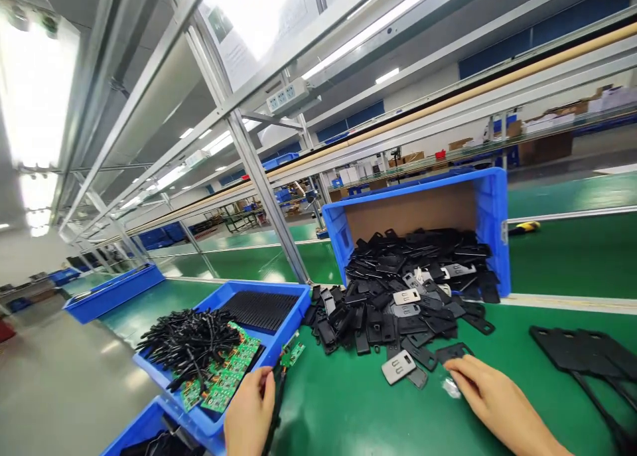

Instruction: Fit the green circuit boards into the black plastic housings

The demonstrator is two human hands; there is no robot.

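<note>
At the lower middle, my left hand (251, 409) is closed round a black cable (279, 393). A small green circuit board (291, 355) is at the cable's upper end, beside the blue tray. Farther right, my right hand (497, 403) has thumb and forefinger pinched at the near edge of a black plastic plate (454, 351). Just below those fingertips lies a crumpled clear scrap (451, 385). A light grey plate (398, 368) with slots rests left of this hand, in front of a loose heap of black plates (368, 316).
The blue tray (298, 310) holds black cables (194, 340), green boards (233, 370) and rows of black parts (261, 310). A tipped blue crate (492, 230) spills plates onto the green table (343, 409). Black flat pieces with cables (582, 353) lie right. A metal post (263, 190) stands behind.
</note>
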